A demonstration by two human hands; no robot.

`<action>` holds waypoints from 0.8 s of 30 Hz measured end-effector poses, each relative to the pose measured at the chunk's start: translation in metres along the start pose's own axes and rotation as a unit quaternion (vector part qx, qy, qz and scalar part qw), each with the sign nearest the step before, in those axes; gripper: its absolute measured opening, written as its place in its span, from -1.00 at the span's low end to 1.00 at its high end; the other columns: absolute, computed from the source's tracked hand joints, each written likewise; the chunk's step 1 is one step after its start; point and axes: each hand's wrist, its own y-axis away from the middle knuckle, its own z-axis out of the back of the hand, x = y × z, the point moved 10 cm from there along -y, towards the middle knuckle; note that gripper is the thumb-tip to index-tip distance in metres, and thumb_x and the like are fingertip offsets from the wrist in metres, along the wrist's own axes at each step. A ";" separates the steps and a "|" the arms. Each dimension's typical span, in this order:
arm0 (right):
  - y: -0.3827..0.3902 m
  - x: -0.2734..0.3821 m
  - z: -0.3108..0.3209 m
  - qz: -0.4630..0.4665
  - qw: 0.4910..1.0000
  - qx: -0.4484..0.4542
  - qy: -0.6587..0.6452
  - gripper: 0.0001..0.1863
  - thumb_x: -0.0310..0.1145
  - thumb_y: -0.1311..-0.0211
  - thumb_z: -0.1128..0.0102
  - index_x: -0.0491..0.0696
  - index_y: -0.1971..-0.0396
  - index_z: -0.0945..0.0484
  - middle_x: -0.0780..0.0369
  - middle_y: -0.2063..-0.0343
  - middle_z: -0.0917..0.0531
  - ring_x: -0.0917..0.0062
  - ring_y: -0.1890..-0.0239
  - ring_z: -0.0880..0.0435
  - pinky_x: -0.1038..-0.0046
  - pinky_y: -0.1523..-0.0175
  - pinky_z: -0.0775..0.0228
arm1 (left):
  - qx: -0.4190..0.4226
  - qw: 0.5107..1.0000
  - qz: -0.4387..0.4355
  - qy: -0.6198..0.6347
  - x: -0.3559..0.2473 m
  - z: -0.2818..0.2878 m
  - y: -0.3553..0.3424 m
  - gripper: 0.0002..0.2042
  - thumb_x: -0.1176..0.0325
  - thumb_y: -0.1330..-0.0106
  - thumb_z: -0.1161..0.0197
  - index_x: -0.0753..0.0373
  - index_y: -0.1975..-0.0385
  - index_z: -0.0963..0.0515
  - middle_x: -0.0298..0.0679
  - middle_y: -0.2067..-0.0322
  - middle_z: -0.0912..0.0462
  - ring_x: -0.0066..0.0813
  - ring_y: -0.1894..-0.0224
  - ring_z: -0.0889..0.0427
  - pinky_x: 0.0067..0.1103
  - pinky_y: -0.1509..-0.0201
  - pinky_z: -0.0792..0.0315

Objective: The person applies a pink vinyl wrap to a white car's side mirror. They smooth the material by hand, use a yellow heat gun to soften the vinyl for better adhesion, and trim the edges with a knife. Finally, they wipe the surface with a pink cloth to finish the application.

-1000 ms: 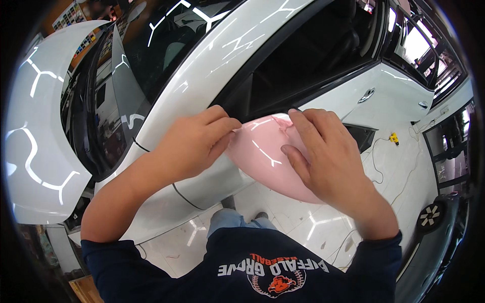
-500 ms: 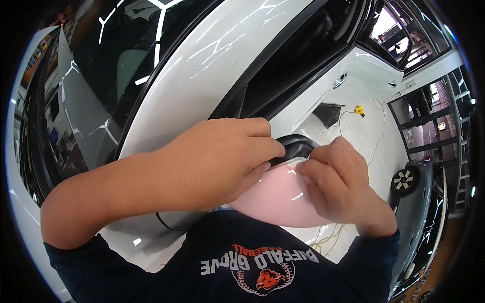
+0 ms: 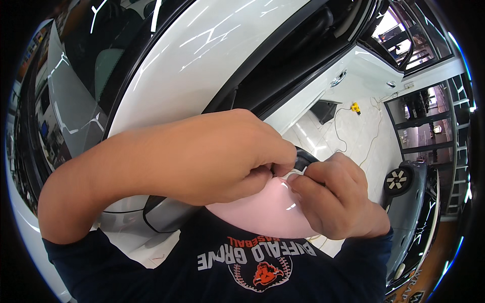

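Close in front of my chest is a car's side mirror, its rounded back covered in glossy pink film (image 3: 252,214). A strip of its black housing (image 3: 304,157) shows between my hands. My left hand (image 3: 230,156) reaches across from the left, thumb and fingers pinched at the film's upper edge. From the right, my right hand (image 3: 336,194) pinches the same edge beside it, fingers curled. A pale, whitish bit of the film's edge shows between the two hands. My fingers hide most of that edge and the mirror glass side.
The white car's body (image 3: 166,76) runs along the left, with its dark side window (image 3: 288,60) beyond. On the tiled floor lie a yellow tool (image 3: 356,108) and a thin cord. A grey car (image 3: 411,217) stands at right, near glass-paned doors (image 3: 424,121).
My left hand has shifted a little to the right, closer to my right hand, covering more of the black housing. Both remain pinched at the film's edge. The whole view has shifted slightly.
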 end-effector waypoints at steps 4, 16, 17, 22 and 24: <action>0.000 0.000 -0.003 0.004 1.000 -0.001 -0.001 -0.58 -0.42 0.33 -0.28 -0.27 0.31 -0.64 0.14 0.42 -0.54 0.46 0.52 -0.45 0.49 0.51 -0.24 | 0.043 0.998 0.006 -0.052 -0.001 -0.001 -0.004 -0.87 0.51 -0.20 -0.27 0.27 0.26 -0.61 -0.15 0.41 -0.57 -0.16 0.41 -0.62 -0.41 0.33 -0.47; -0.002 -0.007 -0.010 -0.009 1.000 -0.006 0.000 -0.61 -0.52 0.34 -0.32 -0.25 0.32 -0.64 0.15 0.44 -0.54 0.47 0.56 -0.47 0.49 0.53 -0.25 | 0.061 0.994 -0.018 -0.091 0.001 -0.007 0.003 -0.85 0.43 -0.25 -0.23 0.28 0.22 -0.60 -0.17 0.34 -0.57 -0.12 0.32 -0.63 -0.37 0.24 -0.52; 0.000 -0.007 -0.009 -0.019 1.000 -0.008 -0.001 -0.61 -0.53 0.34 -0.32 -0.25 0.33 -0.63 0.15 0.45 -0.54 0.47 0.56 -0.48 0.48 0.53 -0.26 | 0.049 0.996 -0.020 -0.075 0.002 -0.009 0.006 -0.84 0.42 -0.26 -0.22 0.28 0.20 -0.59 -0.16 0.32 -0.57 -0.11 0.31 -0.64 -0.37 0.22 -0.52; -0.002 -0.011 -0.009 -0.023 1.000 -0.005 0.003 -0.61 -0.56 0.34 -0.34 -0.25 0.32 -0.62 0.16 0.46 -0.54 0.46 0.56 -0.48 0.47 0.52 -0.28 | 0.031 0.996 -0.010 -0.087 0.001 -0.004 0.009 -0.82 0.41 -0.27 -0.22 0.28 0.16 -0.56 -0.11 0.28 -0.61 -0.08 0.27 -0.65 -0.35 0.18 -0.53; -0.001 -0.014 -0.009 -0.035 0.999 -0.006 0.004 -0.61 -0.58 0.34 -0.35 -0.24 0.32 -0.63 0.16 0.46 -0.55 0.46 0.56 -0.48 0.47 0.51 -0.28 | 0.027 0.995 -0.017 -0.090 0.003 -0.004 0.006 -0.82 0.41 -0.28 -0.22 0.28 0.17 -0.55 -0.09 0.28 -0.62 -0.06 0.26 -0.65 -0.34 0.17 -0.53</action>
